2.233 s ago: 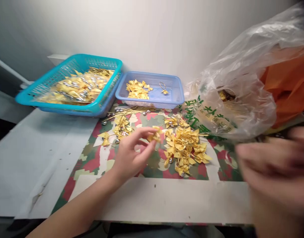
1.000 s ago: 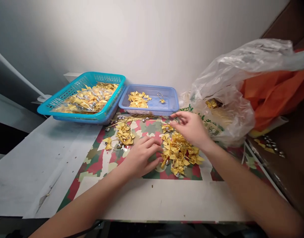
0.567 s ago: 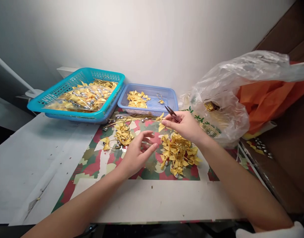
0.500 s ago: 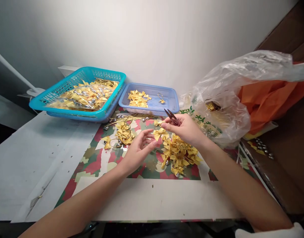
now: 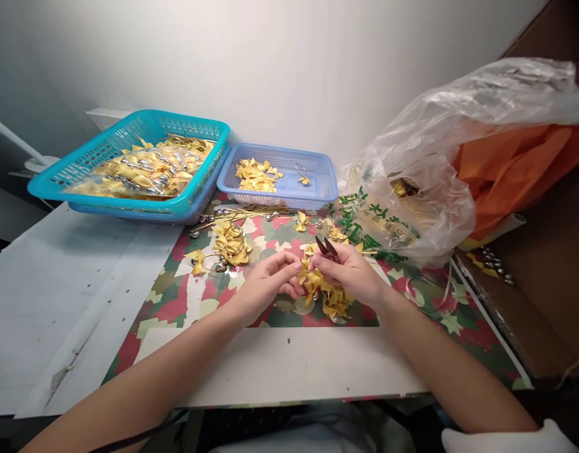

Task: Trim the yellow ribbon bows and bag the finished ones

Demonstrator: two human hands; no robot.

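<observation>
My right hand (image 5: 348, 270) is closed around a dark two-pronged tool (image 5: 326, 246), its pointed ends sticking out past the fingers. Its thumb and index fingertip also come together at a gold ribbon bow (image 5: 311, 275). Just left of that bow, my left hand (image 5: 277, 274) has its thumb and index finger pinched together; what lies in the pinch is too small to make out. Below the hands is a pile of gold bows (image 5: 337, 303) with silver beads, partly hidden by my right hand. A bunch of gold bows on rings (image 5: 231, 242) lies to the left.
A turquoise basket (image 5: 218, 135) with bagged gold bows stands back left. Beside it is a blue basket (image 5: 330, 179) with loose bows. Gold sticks (image 5: 256, 212) lie in front. On the right are a clear plastic bag (image 5: 426, 151), orange material (image 5: 506, 163) and a cardboard box (image 5: 549, 283).
My hands have come together over the pile, and my left fingers have closed from a looser spread. The pile under my right hand looks spread out, with bows now lying farther back. The view has shifted slightly.
</observation>
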